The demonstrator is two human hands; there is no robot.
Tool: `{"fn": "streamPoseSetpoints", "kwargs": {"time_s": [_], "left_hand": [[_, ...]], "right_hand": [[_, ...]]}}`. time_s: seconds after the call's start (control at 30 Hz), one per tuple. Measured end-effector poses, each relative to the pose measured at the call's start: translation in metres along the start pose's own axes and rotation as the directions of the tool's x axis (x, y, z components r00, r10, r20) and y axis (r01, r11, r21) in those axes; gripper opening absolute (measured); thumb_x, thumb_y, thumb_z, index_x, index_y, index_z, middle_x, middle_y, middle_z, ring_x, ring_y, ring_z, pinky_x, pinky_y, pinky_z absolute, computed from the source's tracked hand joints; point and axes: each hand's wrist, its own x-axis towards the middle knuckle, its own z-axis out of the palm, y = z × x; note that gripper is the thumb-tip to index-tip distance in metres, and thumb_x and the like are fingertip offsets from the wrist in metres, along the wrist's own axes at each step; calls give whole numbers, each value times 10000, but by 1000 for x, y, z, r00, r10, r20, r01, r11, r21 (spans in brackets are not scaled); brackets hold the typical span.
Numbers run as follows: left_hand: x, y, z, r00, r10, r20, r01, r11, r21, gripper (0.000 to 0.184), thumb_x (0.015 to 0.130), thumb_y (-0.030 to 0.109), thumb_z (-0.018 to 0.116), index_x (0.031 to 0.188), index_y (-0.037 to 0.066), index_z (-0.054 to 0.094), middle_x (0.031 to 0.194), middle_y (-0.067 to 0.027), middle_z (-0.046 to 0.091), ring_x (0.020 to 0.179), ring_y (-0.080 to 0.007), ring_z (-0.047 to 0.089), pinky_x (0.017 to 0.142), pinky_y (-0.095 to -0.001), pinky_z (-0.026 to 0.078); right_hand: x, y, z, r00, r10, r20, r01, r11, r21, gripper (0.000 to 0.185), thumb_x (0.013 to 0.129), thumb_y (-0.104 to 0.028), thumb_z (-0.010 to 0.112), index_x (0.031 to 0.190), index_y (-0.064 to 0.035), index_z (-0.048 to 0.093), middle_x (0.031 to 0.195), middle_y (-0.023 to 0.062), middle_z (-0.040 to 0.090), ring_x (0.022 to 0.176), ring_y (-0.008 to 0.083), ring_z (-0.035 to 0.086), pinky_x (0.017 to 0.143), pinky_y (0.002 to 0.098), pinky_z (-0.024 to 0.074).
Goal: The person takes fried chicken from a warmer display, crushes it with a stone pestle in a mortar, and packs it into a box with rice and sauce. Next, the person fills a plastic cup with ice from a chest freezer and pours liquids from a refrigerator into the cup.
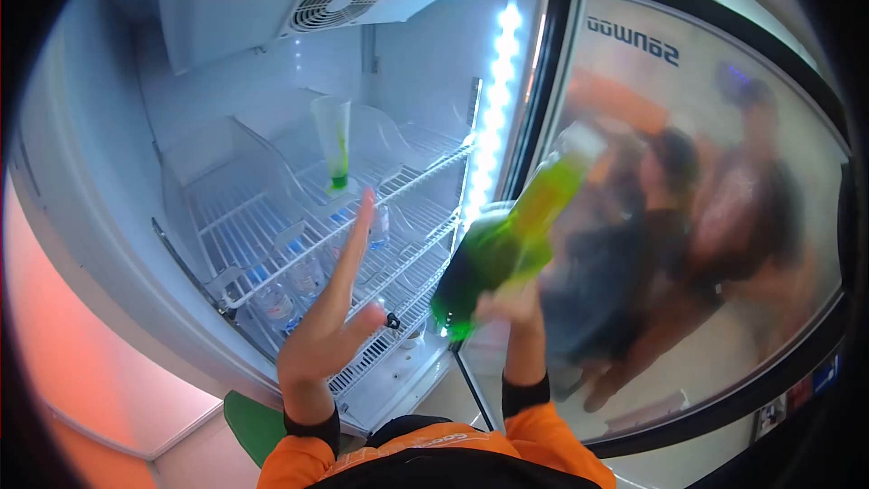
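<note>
My right hand (511,306) is wrapped round the lower part of a large clear bottle of green liquid (516,244), which tilts with its white cap up and to the right and is blurred by motion. My left hand (335,317) is raised in front of the fridge shelves, fingers stretched up and thumb apart, holding nothing. Beyond its fingertips, a tall clear cup (333,140) stands on the top wire shelf (244,217), with a little green liquid at its bottom and a green streak inside.
The fridge's glass door (697,208) stands open on the right, with blurred people showing in it. Several water bottles (276,303) lie on the shelf below. A fan unit (339,2) hangs above. A green object (244,430) is at the lower left.
</note>
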Motion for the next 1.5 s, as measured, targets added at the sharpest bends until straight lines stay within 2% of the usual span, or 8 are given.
{"fn": "streamPoseSetpoints", "kwargs": {"time_s": [0.13,0.27,0.53,0.6,0.87,1.23,1.33,1.5], "left_hand": [[-60,22,1,891,-147,429,124,989,82,631,931,310,567,1430,11,323,1525,-190,217,1428,-365,141,1134,-502,139],[-115,-3,19,712,-329,620,466,882,-68,583,957,395,508,1394,27,390,1412,-193,422,1326,-313,384,1110,-395,269],[-204,-90,49,396,-873,285,860,461,218,623,955,475,464,1375,16,416,1368,-196,465,1271,-278,448,1033,-357,375],[-230,-117,66,578,-815,49,797,576,181,581,935,447,525,1335,30,458,1334,-190,466,1226,-288,473,991,-378,403],[-232,-154,109,483,-460,-745,825,524,211,830,753,299,752,1312,-60,255,1226,-258,315,1181,-402,308,1018,-488,234],[-224,-150,105,472,-329,-818,840,450,304,779,754,225,735,1292,-58,248,1229,-235,335,1180,-366,345,1013,-452,252],[-224,-126,100,462,-582,-669,851,503,151,691,763,222,739,1247,-36,318,1130,-189,450,1072,-316,465,952,-386,351],[-256,-138,100,403,-911,89,898,375,-229,469,890,322,631,1220,19,493,1002,-108,581,980,-223,578,898,-340,450]], "right_hand": [[121,17,7,902,-175,-395,56,954,-294,795,619,-121,868,1263,-13,414,1138,120,539,1071,218,541,888,361,469],[210,48,9,860,-390,-329,158,816,-556,735,652,-251,865,1174,-1,412,1067,125,550,968,212,585,816,335,492],[252,117,0,927,-209,-312,-125,611,-782,840,588,-415,866,1108,81,431,983,180,575,889,258,625,753,352,529],[244,121,3,935,-171,-311,-116,680,-724,868,572,-436,872,1109,82,428,980,182,572,872,271,626,747,354,529],[248,117,-3,927,-32,-373,-279,607,-744,1099,536,-506,862,1229,143,309,1083,247,537,1017,325,598,829,378,515],[172,70,58,928,-350,-128,131,628,-767,997,669,-470,818,1355,39,305,1217,218,477,1149,318,461,962,440,386],[151,82,89,990,61,123,41,724,-688,970,655,-482,817,1329,58,374,1149,231,567,1117,328,536,940,429,429],[156,117,102,974,133,182,53,650,-758,795,703,-400,788,1260,57,451,1064,249,629,983,376,624,842,422,492]]}}
